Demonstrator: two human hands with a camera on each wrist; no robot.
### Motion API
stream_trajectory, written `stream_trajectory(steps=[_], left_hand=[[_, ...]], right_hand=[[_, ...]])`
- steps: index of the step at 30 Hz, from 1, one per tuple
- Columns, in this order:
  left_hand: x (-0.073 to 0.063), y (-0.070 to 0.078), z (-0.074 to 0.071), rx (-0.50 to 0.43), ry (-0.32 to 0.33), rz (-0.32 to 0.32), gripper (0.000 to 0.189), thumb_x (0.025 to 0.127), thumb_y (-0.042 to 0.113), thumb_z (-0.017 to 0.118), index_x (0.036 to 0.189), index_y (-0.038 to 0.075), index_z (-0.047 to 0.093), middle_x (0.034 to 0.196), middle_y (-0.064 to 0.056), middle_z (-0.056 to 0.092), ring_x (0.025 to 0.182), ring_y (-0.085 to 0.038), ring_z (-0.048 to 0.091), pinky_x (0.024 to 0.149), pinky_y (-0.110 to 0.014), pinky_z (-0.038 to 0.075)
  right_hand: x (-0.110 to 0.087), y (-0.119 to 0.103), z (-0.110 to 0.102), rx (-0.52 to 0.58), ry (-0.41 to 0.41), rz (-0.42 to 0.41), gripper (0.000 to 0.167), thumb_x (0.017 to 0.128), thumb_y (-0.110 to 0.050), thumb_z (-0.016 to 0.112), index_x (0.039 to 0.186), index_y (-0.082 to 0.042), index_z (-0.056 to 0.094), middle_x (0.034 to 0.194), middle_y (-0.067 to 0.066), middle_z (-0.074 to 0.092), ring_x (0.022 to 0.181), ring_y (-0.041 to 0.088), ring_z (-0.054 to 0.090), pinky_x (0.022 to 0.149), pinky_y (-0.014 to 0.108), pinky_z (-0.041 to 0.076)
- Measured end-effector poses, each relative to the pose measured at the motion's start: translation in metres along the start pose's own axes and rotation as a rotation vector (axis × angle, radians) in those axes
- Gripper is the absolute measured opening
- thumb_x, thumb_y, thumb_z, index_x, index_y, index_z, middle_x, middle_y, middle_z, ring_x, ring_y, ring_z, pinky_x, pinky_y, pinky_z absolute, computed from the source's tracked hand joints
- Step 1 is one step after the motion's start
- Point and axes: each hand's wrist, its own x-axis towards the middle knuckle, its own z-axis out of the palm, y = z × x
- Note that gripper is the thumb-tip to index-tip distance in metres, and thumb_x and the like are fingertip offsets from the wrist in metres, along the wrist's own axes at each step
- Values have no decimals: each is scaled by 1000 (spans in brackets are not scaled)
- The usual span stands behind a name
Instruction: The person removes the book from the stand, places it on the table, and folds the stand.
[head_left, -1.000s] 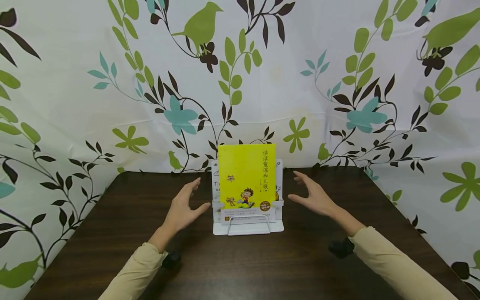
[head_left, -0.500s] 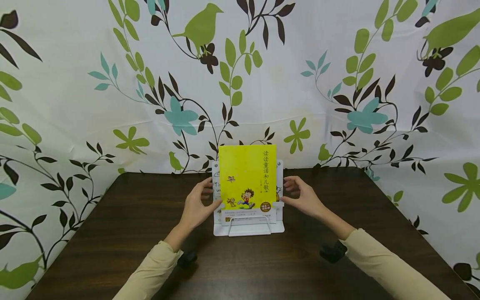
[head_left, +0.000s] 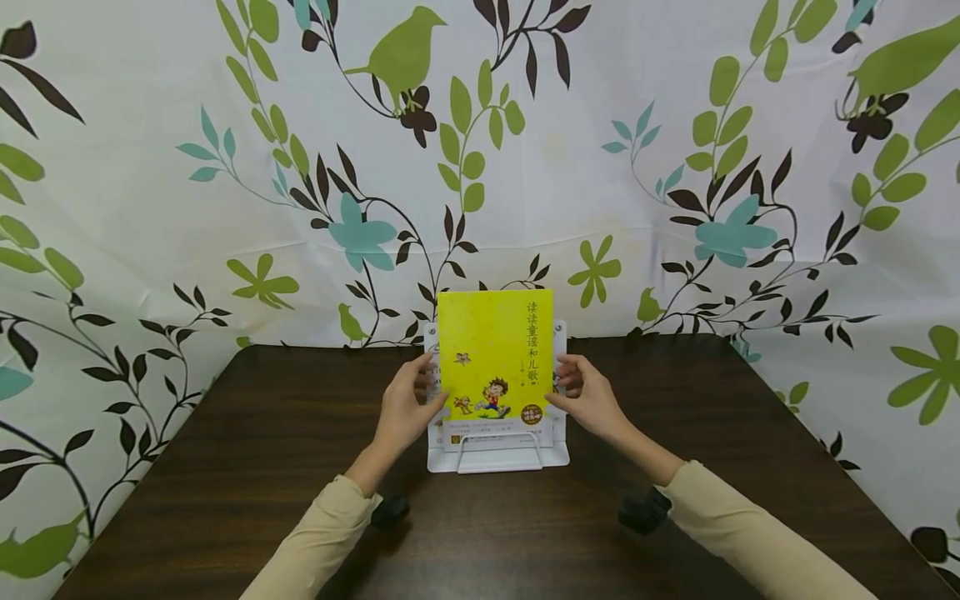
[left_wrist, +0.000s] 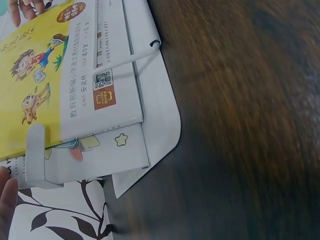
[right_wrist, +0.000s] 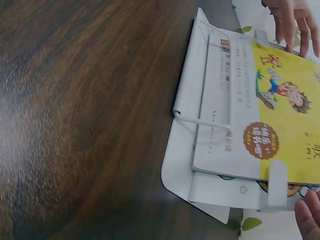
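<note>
A yellow children's book (head_left: 487,350) with a cartoon boy on its cover leans upright on a white metal book stand (head_left: 557,454). Behind it, a second, white-covered book (left_wrist: 120,155) shows along the edges. My left hand (head_left: 405,402) is at the left side of the books, thumb toward the front and fingers bent loosely beside the stand. On the opposite side my right hand (head_left: 592,398) mirrors it, its thumb tip overlapping the cover's right edge in the head view. Fingertips (right_wrist: 309,215) appear close to the stand's side clip (right_wrist: 277,185). Whether either hand presses the books cannot be told.
The stand rests on a dark brown wooden table (head_left: 480,542), toward its far edge. A white cloth (head_left: 540,208) printed with leaves and birds hangs behind it. Dark wrist devices (head_left: 643,510) sit under both cuffs.
Both hands have moved inward from either side, from well apart to the edges of the books. The books and the stand have stayed in place.
</note>
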Motion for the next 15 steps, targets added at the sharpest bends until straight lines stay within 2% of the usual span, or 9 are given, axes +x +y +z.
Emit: stream_trajectory(steps=[7, 15], left_hand=[[1, -1, 7, -8, 16, 4, 54, 74, -2, 70, 124, -1, 50, 104, -11, 56, 82, -20, 59, 67, -31, 52], [0, -2, 13, -19, 64, -17, 48, 75, -5, 68, 121, -3, 54, 98, -11, 57, 78, -18, 59, 63, -29, 53]], right_hand=[[0, -4, 10, 23, 57, 31, 54, 73, 3, 70, 121, 7, 47, 96, 18, 53, 86, 29, 56, 73, 42, 51], [4, -7, 18, 26, 100, 105, 49, 73, 7, 66, 118, 8, 46, 93, 16, 50, 82, 26, 53, 70, 28, 50]])
